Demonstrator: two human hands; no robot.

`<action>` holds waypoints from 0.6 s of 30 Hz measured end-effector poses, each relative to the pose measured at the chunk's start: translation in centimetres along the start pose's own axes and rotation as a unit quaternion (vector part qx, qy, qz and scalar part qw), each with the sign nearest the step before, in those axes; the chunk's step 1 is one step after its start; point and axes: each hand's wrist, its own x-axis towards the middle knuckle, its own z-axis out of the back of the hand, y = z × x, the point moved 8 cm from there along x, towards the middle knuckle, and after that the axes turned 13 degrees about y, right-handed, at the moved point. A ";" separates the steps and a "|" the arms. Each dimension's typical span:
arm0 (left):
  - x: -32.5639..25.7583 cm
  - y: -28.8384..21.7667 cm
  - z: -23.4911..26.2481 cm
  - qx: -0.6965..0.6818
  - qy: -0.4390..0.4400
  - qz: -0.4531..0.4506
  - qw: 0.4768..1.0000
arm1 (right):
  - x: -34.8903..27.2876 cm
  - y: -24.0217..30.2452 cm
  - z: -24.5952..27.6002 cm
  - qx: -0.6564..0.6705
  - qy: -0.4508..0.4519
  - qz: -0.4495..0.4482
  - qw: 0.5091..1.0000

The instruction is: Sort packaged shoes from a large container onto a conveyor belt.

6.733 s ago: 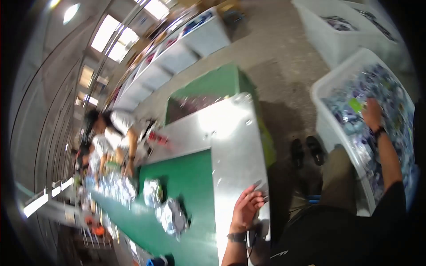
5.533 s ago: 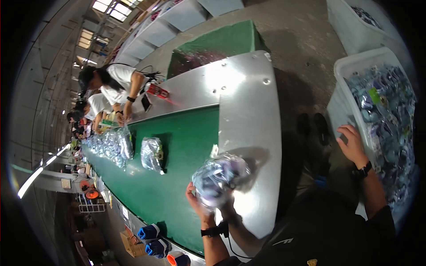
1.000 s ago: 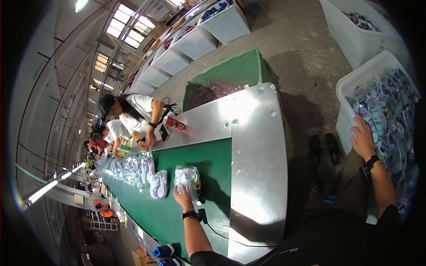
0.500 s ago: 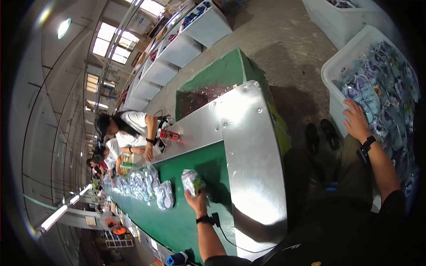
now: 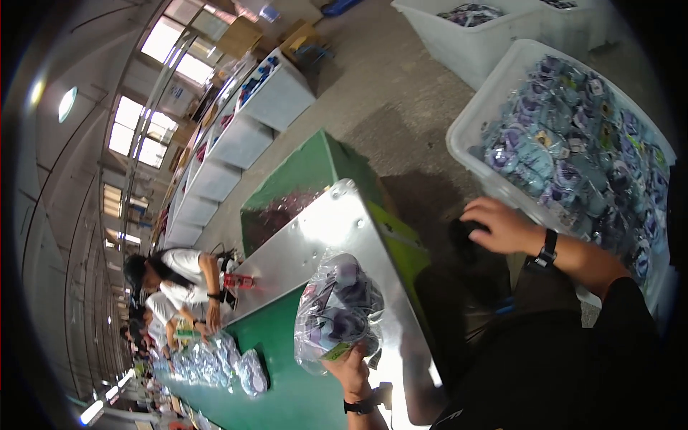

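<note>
1. White bin (image 5: 494, 86) at the right holds many bluish and purple plastic packets (image 5: 573, 150).
2. Left hand (image 5: 351, 362) grips from below a clear bag (image 5: 337, 312) of dark purple pieces, over the metal table edge (image 5: 322, 229).
3. Its long axis stands nearly upright.
4. Right hand (image 5: 502, 226) hovers loosely curled, empty, beside the bin.

1. The left hand (image 5: 352, 364) sits at six o'clock, forearm rising from the lower edge, a dark watch on the wrist, fingers curled shut in a grip.
2. The right hand (image 5: 502, 226) reaches toward three o'clock, palm down, fingers loosely spread, dark band on the wrist, black sleeve behind.
</note>
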 end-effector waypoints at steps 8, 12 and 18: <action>2.1 -0.7 -15.2 -0.119 0.078 0.043 0.989 | 0.6 13.7 -2.2 0.086 0.151 0.179 0.968; 2.3 2.8 -17.4 -0.152 0.072 0.140 0.976 | 1.2 13.5 -2.1 0.099 0.135 0.083 0.982; 5.0 1.3 -20.2 -0.148 0.137 0.129 0.971 | 3.1 11.2 1.2 0.127 0.067 0.077 0.987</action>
